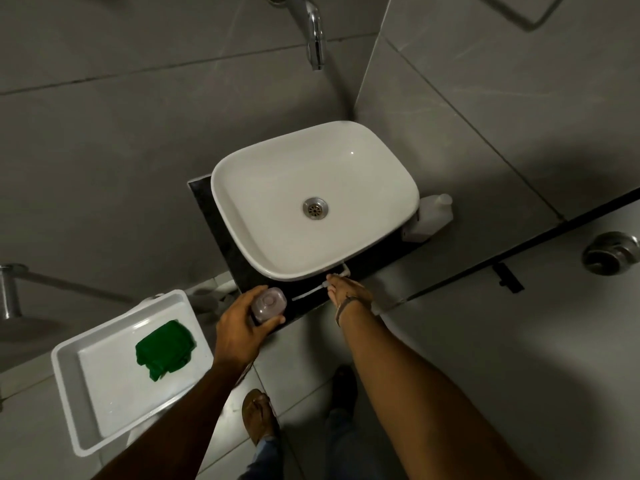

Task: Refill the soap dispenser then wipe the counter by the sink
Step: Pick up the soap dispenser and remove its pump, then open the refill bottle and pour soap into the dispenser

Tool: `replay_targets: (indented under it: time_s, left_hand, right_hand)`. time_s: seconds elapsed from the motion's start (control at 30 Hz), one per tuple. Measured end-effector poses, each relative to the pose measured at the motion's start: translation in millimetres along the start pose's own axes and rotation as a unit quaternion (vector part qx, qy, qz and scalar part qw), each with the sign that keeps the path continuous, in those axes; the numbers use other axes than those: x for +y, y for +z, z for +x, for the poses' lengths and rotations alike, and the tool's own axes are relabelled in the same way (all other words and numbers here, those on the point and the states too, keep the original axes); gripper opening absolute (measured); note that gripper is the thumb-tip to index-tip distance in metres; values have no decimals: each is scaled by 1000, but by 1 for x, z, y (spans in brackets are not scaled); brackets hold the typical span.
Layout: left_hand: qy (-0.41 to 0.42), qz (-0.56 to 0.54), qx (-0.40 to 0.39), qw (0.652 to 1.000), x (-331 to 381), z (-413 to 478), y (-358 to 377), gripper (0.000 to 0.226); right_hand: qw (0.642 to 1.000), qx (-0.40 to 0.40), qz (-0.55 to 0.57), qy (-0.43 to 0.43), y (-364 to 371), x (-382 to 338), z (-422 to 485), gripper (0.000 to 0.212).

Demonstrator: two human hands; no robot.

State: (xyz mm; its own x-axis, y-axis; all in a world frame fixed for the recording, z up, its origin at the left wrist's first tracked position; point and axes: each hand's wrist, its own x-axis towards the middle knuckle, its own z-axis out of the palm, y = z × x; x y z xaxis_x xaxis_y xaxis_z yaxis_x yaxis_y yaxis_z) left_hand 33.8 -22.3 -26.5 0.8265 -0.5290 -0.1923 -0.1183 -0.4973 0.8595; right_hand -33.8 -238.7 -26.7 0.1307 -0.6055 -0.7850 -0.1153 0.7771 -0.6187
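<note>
A clear soap dispenser bottle (269, 304) with pinkish liquid stands without its pump on the black counter (221, 233), at the front edge. My left hand (239, 327) is wrapped around the bottle. My right hand (348, 294) holds the white pump head (341, 271), whose long tube (308, 292) lies across the counter just in front of the white basin (381, 174). A white refill bottle (433, 216) stands on the counter to the right of the basin. A folded green cloth (164, 349) lies in a white tray (86, 348) at the lower left.
A chrome tap (317, 36) juts from the grey tiled wall above the basin. A mirror or door panel with a round metal knob (611, 252) is on the right. My feet (258, 415) stand on the tiled floor below.
</note>
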Motion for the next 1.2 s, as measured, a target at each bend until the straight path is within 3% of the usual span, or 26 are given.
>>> replay_targets:
  time_s: [0.1,0.2,0.3,0.43,0.57,0.7,0.87,1.03,1.13,1.2]
  left_hand:
    - [-1,6,-1,1000,-2,0,1,73]
    - [-15,-7,-11,1000,1,-4,0,95]
    - [-12,22,46,999,9,-20,-2,116]
    - [77,90,148,982,36,-58,10,81]
    - [183,142,63,971,90,-51,55,52]
    - [242,216,-15,946,154,0,115,55]
    - [214,293,-55,930,218,76,191,64]
    - [182,344,-57,920,250,134,245,88]
    - [155,358,-65,918,258,157,267,109]
    - [152,348,-57,923,260,167,278,108]
  right_hand:
    - [1000,-5,-7,-8,2,-1,-1,37]
    - [1000,1,-13,-8,2,-3,-3,36]
    - [1000,-7,-26,10,-6,-5,-7,31]
    - [1000,22,4,18,-22,-7,-10,44]
    - [999,38,-1,-3,-54,-26,-6,42]
    - [987,115,-76,-81,-100,-70,11,44]
    - [960,157,-131,-191,-132,-140,42,39]
    - [935,108,-185,-282,-131,-190,73,51]
    - [919,73,-217,-320,-125,-204,86,44]
    - [912,54,-233,-334,-124,-208,90,39]
